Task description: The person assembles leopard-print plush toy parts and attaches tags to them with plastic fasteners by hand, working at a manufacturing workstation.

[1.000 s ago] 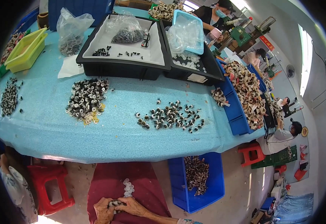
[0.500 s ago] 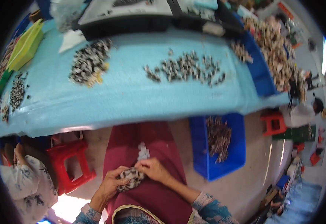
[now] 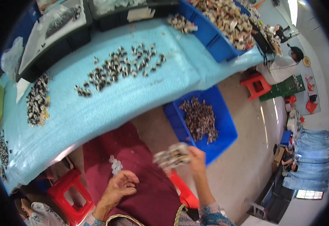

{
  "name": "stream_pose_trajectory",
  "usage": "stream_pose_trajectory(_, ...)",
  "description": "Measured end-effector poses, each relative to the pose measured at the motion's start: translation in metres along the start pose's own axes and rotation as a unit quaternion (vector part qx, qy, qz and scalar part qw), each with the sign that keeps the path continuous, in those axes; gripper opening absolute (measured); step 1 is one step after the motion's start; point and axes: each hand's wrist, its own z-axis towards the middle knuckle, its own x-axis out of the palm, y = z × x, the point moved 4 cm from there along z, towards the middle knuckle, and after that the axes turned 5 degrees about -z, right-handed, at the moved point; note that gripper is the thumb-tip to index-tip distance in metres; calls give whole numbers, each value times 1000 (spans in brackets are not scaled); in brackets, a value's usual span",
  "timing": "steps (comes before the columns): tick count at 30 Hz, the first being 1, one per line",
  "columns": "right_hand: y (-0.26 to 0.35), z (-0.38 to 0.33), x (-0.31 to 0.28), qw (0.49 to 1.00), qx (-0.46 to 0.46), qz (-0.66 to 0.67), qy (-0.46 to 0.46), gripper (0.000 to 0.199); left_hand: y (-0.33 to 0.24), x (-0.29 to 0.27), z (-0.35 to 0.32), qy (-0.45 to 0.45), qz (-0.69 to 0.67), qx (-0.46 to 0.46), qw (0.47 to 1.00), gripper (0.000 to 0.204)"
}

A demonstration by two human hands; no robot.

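Handful of small dark-and-pale parts [image 3: 172, 156], blurred, pinched in my right hand [image 3: 195, 160] just short of the blue bin [image 3: 224, 124]; my left hand [image 3: 120, 185] lies spread on the maroon apron [image 3: 142, 180]; I judge it best tipped low over the bin.

Two blue bins are seen: one on the floor [image 3: 224, 130], one on the bench [image 3: 213, 45]. Three red stools are counted: [image 3: 68, 196], [image 3: 256, 84], [image 3: 185, 194]. Two black trays [image 3: 55, 45], [image 3: 115, 17] are visible.

Right hand [image 3: 195, 160] with blurred handful of small parts [image 3: 172, 157] near blue bin [image 3: 224, 128].
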Motion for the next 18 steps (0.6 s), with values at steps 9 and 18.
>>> stream_pose_trajectory(9, 63, 74, -115, 931, -124, -264, -222, 20, 16, -15, 8, -69, 37, -7, 997, 19)
stream_pose_trajectory(18, 300, 146, 28, 827, -461, -311, -86, 12, 17, -23, 23, -91, 12, 26, 995, 12)
